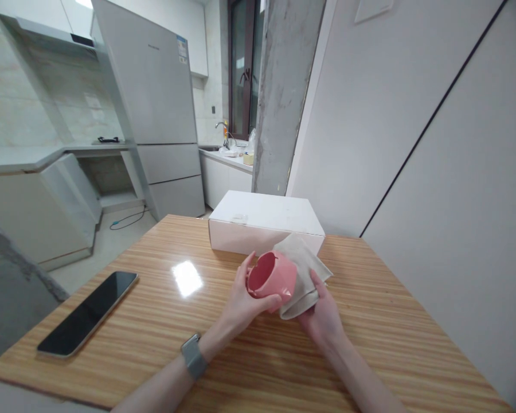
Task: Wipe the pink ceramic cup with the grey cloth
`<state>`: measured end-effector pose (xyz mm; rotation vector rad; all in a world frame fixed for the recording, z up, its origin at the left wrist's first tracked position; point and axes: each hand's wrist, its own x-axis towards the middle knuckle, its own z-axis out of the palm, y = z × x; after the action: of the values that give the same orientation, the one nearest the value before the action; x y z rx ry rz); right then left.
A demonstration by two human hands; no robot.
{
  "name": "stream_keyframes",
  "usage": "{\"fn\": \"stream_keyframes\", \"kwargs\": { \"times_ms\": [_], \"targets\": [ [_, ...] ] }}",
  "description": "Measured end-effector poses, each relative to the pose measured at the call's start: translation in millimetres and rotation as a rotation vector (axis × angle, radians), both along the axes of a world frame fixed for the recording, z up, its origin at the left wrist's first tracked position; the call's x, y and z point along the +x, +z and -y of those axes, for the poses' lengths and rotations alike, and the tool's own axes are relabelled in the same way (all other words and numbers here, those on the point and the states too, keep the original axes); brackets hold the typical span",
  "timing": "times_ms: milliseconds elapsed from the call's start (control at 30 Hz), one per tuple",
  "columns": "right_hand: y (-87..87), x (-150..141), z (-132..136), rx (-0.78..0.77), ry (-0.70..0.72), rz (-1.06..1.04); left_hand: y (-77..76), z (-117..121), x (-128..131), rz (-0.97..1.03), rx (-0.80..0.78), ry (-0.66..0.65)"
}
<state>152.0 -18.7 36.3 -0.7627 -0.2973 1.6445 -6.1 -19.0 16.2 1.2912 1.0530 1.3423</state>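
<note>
A pink hollow, cup-like container (286, 277) is tilted so that its open mouth faces left toward me. My left hand (245, 298) is closed around its rim end, thumb below and fingers behind. Against the container's right side lies a folded light-grey cloth (305, 275). My right hand (324, 312) grips this cloth from below and the right, with the thumb on top; its other fingers are mostly hidden under the cloth. Both hands are above the wooden table (155, 321), in front of a white box (269, 212).
A black-screened phone (88, 315) lies at the table's left. The white box stands near the far edge. Beyond are a grey refrigerator (155, 92), a counter with a sink and faucet (223, 135), and a bare concrete pillar (284, 97). A white wall (434, 189) borders the right.
</note>
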Motion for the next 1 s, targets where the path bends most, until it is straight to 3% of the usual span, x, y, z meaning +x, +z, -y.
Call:
{"fn": "stream_keyframes", "kwargs": {
  "times_ms": [200,333,467,533,767,900,1000],
  "targets": [
    [-9.1,-7,3,0.116,-0.01,0.077,4.0,4,4,0.481,-0.278,-0.271],
    [-17.9,-10,1,0.084,-0.065,0.158,8.6,5,3,0.569,-0.375,-0.352],
    [-22.5,-17,3,0.137,-0.032,0.159,5.6,3,5,0.555,-0.307,-0.276],
    [-23.7,-22,8,0.163,0.047,0.122,3.5,2,7,0.493,-0.221,-0.171],
    [-13.1,-31,22,0.076,0.319,-0.112,5.8,-4,-3,-0.042,0.138,0.225],
    [-2.2,-28,19,-0.046,0.286,-0.17,11.7,-4,-8,-0.208,0.275,0.314],
    [1.8,-22,14,-0.038,0.208,-0.139,15.4,-2,-9,-0.321,0.374,0.354]
  ]
}}
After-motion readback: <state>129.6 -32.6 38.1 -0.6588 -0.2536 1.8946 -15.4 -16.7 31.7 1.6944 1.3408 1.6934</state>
